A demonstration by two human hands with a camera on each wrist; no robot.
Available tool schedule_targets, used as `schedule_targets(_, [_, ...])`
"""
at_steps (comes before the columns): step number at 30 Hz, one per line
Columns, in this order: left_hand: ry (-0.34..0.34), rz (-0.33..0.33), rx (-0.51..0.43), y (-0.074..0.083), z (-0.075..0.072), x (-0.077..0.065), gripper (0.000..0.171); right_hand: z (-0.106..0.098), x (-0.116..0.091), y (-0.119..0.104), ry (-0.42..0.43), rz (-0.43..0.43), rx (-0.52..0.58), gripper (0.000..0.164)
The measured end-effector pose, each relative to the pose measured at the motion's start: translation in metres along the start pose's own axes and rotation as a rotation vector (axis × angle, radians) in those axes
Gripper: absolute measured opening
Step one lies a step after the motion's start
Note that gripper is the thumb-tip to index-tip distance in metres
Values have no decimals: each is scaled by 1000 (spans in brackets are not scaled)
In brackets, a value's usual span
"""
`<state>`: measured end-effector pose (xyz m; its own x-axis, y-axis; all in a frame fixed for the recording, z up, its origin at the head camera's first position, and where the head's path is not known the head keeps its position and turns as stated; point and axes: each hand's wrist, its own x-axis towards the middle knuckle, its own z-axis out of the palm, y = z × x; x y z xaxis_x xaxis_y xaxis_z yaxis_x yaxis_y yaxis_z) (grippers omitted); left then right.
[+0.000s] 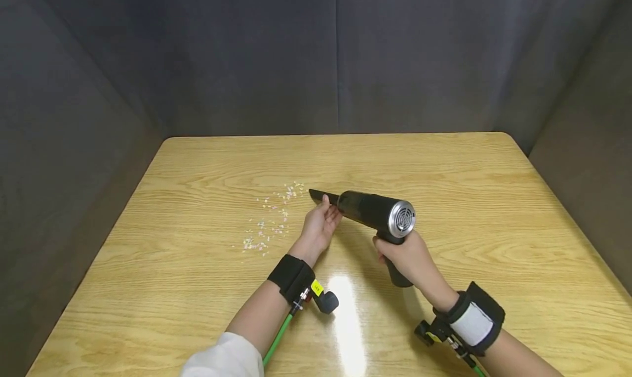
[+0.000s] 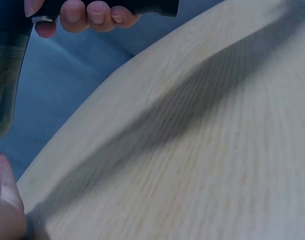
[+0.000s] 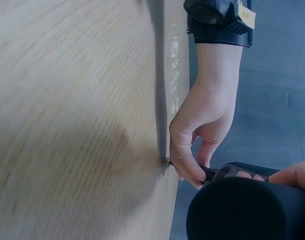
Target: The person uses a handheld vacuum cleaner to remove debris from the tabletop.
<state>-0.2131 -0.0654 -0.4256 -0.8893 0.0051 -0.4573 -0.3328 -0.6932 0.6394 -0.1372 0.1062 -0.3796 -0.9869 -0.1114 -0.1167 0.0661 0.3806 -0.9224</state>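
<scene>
Toward the middle of the light wood-grained counter, the head view shows a black pistol-shaped handheld vacuum raised above the surface, its silver vented end to the right and near. Its slim black nozzle points left and far, the tip just beside the far right end of a scatter of tiny pale paper-like scraps. The right hand is wrapped round the handle; the left hand holds the nozzle between thumb and fingers. From the left wrist, the right hand's curled fingers show on the handle, and a long shadow crosses the counter. From the right wrist, the left hand closes on the nozzle, with scraps seen at a low angle; whether the tip touches the counter I cannot tell.
</scene>
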Motion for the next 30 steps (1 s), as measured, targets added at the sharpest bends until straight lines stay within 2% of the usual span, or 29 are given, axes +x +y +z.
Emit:
schedule_targets(8, [28,6,-33,6,-4,8,47,7,7,-2,10,-1,-3,13])
schedule_targets(14, [47,17,-32,11,-7,10,38,12,10,-3,6,7,25,12])
schedule_targets(17, [54,20,-34,12,-8,11,39,14,11,-4,13,12,30,12])
schedule_targets(23, [35,13,-28,11,-8,12,45,16,10,-3,27,21,30,11])
schedule_targets(30, [23,29,-15,14,-4,17,43,16,16,-3,37,7,2,10])
